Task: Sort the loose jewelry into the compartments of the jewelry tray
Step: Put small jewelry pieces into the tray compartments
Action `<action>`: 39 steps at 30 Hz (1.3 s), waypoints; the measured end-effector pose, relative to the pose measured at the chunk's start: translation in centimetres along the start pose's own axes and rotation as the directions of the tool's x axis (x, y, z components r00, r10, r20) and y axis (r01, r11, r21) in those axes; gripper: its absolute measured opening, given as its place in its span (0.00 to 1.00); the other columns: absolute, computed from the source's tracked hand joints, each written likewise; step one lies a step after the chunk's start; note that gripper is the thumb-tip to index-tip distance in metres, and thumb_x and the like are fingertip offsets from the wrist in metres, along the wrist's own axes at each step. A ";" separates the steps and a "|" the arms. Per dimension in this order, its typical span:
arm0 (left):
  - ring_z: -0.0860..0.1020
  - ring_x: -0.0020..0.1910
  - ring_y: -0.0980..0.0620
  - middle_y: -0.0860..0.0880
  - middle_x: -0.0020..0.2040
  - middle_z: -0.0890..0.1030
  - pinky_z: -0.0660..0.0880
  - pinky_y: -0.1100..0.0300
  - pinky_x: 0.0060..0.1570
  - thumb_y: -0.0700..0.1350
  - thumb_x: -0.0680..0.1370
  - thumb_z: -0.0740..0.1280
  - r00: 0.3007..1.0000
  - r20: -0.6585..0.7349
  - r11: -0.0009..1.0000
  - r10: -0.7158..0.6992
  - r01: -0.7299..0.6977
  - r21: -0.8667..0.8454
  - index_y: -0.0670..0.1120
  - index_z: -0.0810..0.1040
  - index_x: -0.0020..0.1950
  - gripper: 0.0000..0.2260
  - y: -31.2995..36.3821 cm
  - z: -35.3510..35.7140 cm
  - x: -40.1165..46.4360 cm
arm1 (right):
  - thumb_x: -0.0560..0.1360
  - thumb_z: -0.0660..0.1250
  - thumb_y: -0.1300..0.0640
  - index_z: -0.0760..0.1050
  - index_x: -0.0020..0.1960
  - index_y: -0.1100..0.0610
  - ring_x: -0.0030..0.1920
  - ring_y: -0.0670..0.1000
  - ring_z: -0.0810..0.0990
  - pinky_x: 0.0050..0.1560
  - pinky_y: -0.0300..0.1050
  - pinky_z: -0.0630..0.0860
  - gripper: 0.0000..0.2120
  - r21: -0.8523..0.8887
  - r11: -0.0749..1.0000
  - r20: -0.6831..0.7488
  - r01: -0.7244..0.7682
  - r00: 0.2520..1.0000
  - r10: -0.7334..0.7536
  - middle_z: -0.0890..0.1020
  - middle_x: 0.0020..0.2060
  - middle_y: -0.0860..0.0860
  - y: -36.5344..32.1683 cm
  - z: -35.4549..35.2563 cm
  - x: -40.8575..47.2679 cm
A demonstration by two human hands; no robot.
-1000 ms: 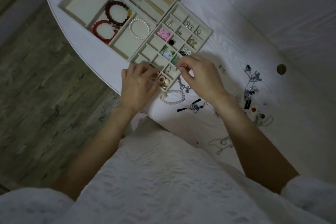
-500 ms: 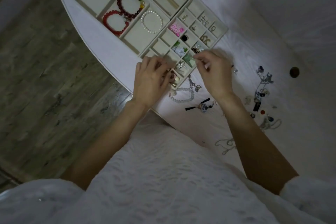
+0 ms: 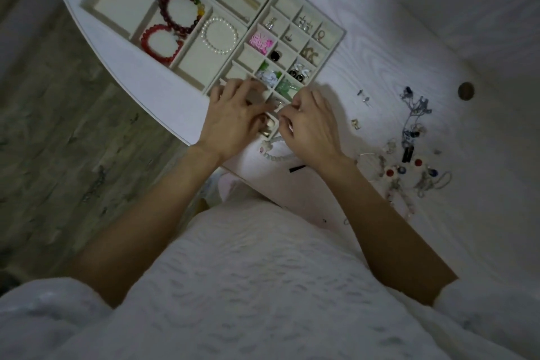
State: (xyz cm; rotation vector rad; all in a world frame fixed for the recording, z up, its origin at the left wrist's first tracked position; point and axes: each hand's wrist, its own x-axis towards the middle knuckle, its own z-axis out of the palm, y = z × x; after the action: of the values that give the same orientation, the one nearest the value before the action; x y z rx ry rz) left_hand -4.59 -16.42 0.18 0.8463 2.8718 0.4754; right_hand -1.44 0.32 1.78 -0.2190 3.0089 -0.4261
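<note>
The cream jewelry tray's small-compartment grid [image 3: 336, 38] holds earrings, a pink piece, green and black pieces. Beside it the wider section [image 3: 187, 67] carries two red bead bracelets [image 3: 178, 26] and a pearl bracelet [image 3: 219, 35]. My left hand [image 3: 233, 123] rests with its fingers over the grid's nearest compartments, next to a ring-like piece [image 3: 267, 129]. My right hand [image 3: 314, 128] sits at the grid's near corner, fingers curled, pinching a small piece of jewelry that is mostly hidden. Loose jewelry [image 3: 409, 140] lies scattered on the white table to the right.
A pale bead bracelet [image 3: 276, 155] and a black strip [image 3: 296, 168] lie just below my hands. Small studs [image 3: 363, 96] and a clip [image 3: 356, 123] lie right of the tray. A round hole [image 3: 465, 91] marks the table. The table edge [image 3: 175, 128] curves beside wooden floor.
My right hand came down and left from the grid's middle to its near corner, close to my left hand. The left hand stayed on the tray.
</note>
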 end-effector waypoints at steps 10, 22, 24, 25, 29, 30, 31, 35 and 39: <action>0.68 0.55 0.43 0.45 0.58 0.76 0.61 0.50 0.49 0.48 0.74 0.57 0.998 0.002 0.996 0.059 -0.059 0.074 0.51 0.80 0.59 0.17 0.4 -0.6 1.3 | 0.73 0.63 0.56 0.82 0.43 0.60 0.46 0.56 0.73 0.44 0.48 0.69 0.11 -0.031 1.000 0.017 0.003 1.000 -0.003 0.75 0.43 0.56 0.3 -0.2 0.1; 0.72 0.47 0.44 0.45 0.47 0.77 0.66 0.53 0.45 0.51 0.76 0.66 0.992 -0.122 0.999 0.018 -0.022 -0.027 0.47 0.81 0.50 0.10 -0.1 0.6 2.2 | 0.73 0.62 0.56 0.82 0.45 0.57 0.46 0.56 0.73 0.43 0.47 0.69 0.11 -0.006 1.000 0.005 0.009 1.000 -0.009 0.75 0.42 0.55 0.7 0.2 -0.2; 0.72 0.46 0.45 0.45 0.45 0.77 0.64 0.57 0.44 0.53 0.72 0.69 0.990 -0.132 0.994 -0.054 0.041 -0.102 0.47 0.82 0.46 0.11 0.0 0.9 2.8 | 0.72 0.66 0.58 0.82 0.44 0.58 0.45 0.56 0.73 0.43 0.47 0.69 0.07 -0.007 1.000 -0.005 0.013 1.000 -0.013 0.75 0.41 0.56 0.7 0.2 -0.2; 0.73 0.45 0.45 0.46 0.44 0.77 0.63 0.58 0.43 0.54 0.71 0.69 0.990 -0.127 0.993 -0.064 0.050 -0.111 0.47 0.81 0.44 0.11 0.0 1.1 3.0 | 0.72 0.66 0.58 0.81 0.44 0.59 0.45 0.56 0.73 0.42 0.47 0.69 0.07 -0.010 1.000 -0.007 0.018 1.000 -0.018 0.75 0.41 0.56 0.7 0.2 -0.1; 0.75 0.42 0.44 0.47 0.41 0.78 0.65 0.57 0.40 0.51 0.71 0.67 0.994 -0.105 0.997 0.039 -0.046 -0.056 0.47 0.82 0.40 0.09 0.1 1.3 3.8 | 0.71 0.66 0.59 0.82 0.45 0.57 0.44 0.56 0.73 0.42 0.47 0.68 0.07 -0.007 1.000 -0.012 0.026 1.000 -0.026 0.74 0.40 0.56 0.8 0.3 -0.1; 0.75 0.41 0.44 0.47 0.41 0.78 0.66 0.57 0.39 0.50 0.71 0.67 0.992 -0.115 0.997 0.052 -0.058 -0.053 0.47 0.82 0.40 0.08 0.1 1.3 3.9 | 0.71 0.66 0.59 0.82 0.44 0.57 0.44 0.56 0.73 0.41 0.46 0.68 0.07 -0.003 1.000 -0.017 0.026 1.000 -0.026 0.74 0.40 0.56 0.8 0.3 -0.1; 0.75 0.41 0.45 0.47 0.41 0.78 0.66 0.57 0.39 0.50 0.71 0.68 0.991 -0.125 0.997 0.054 -0.060 -0.048 0.47 0.82 0.40 0.08 0.0 1.2 3.9 | 0.71 0.66 0.59 0.82 0.44 0.57 0.43 0.56 0.73 0.41 0.46 0.68 0.07 0.000 1.000 -0.020 0.026 0.999 -0.026 0.74 0.40 0.56 0.8 0.3 -0.1; 0.72 0.42 0.47 0.47 0.43 0.78 0.64 0.56 0.40 0.51 0.69 0.72 0.985 -0.157 0.998 0.066 -0.069 -0.015 0.47 0.81 0.43 0.09 -0.2 1.5 3.8 | 0.72 0.62 0.58 0.82 0.43 0.58 0.43 0.56 0.73 0.41 0.46 0.68 0.09 0.024 0.999 -0.018 0.024 1.000 -0.024 0.74 0.40 0.56 0.7 0.2 -0.1; 0.73 0.42 0.47 0.47 0.43 0.78 0.63 0.57 0.41 0.47 0.70 0.72 0.976 -0.186 0.993 0.111 -0.118 -0.023 0.47 0.81 0.42 0.05 -0.4 1.3 4.2 | 0.72 0.62 0.57 0.82 0.43 0.58 0.43 0.56 0.72 0.42 0.46 0.68 0.10 0.013 1.000 0.007 0.015 1.000 -0.015 0.74 0.40 0.56 0.7 0.1 0.1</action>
State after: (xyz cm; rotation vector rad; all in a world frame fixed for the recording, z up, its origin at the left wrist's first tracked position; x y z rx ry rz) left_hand -8.02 -14.09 -1.22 1.0173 2.9820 0.6459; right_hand -1.58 0.93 1.48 -0.2417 2.9981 -0.4456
